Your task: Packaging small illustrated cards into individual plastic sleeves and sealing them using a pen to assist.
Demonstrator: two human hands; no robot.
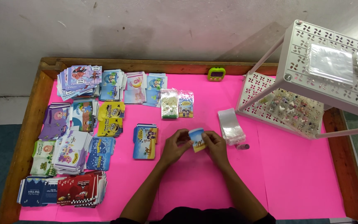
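The two bare hands, left point(175, 145) and right point(215, 144), meet over the pink-covered wooden worktop point(295, 178), each grip pinching one side edge of a small blue-and-white printed card envelope point(197, 140), which is held just clear of the worktop; judged from this, the step goes best with fingertips kept on the edges, so the printed face stays flat and uncreased. Left of the envelope lie about fifteen stacks of printed envelopes point(79, 124); beyond it, two filled packets point(177, 104); right of it, one pile of clear plastic sleeves point(231, 125), and one white perforated rack point(311, 79).
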